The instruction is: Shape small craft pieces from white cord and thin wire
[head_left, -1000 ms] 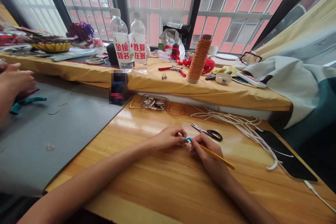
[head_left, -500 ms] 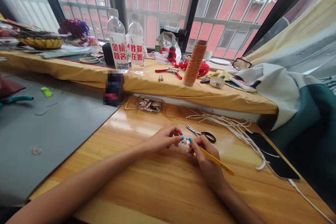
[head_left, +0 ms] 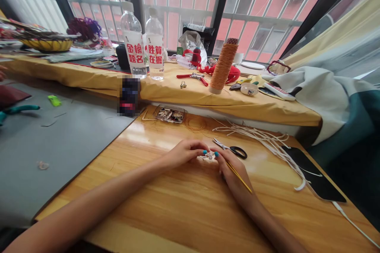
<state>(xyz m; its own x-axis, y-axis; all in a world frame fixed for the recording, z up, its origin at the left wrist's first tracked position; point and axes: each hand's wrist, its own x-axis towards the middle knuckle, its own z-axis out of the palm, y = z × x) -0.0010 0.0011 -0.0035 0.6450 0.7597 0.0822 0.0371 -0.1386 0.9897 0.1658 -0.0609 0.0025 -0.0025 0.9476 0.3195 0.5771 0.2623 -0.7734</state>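
Over the wooden tabletop (head_left: 166, 205), both hands meet at a small whitish openwork piece (head_left: 209, 155), perhaps a wire or cord ornament; its exact kind is too small to tell. My left hand (head_left: 187, 153) pinches this piece between thumb and fingers at its left side. Yellow tweezers (head_left: 239, 177) lie in my right hand (head_left: 233, 165), their rear end sticking out toward the lower right. Its thumb and fingertips also touch the piece's right side. The tips of the tweezers are hidden by the fingers. Black-handled scissors (head_left: 231, 149) lie just behind my right hand.
A clear box of beads (head_left: 170, 114) and coiled thin wire (head_left: 196, 123) lie behind the hands. White cords (head_left: 261, 138) and a black phone (head_left: 314, 176) occupy the right side. On the ledge stand two bottles (head_left: 155, 47), an orange thread spool (head_left: 224, 67) and red pliers (head_left: 194, 77).
My right hand has turned, so the tweezers now show edge-on as two thin arms. The fingers of both hands have come closer together around the small piece. The view has shifted slightly.
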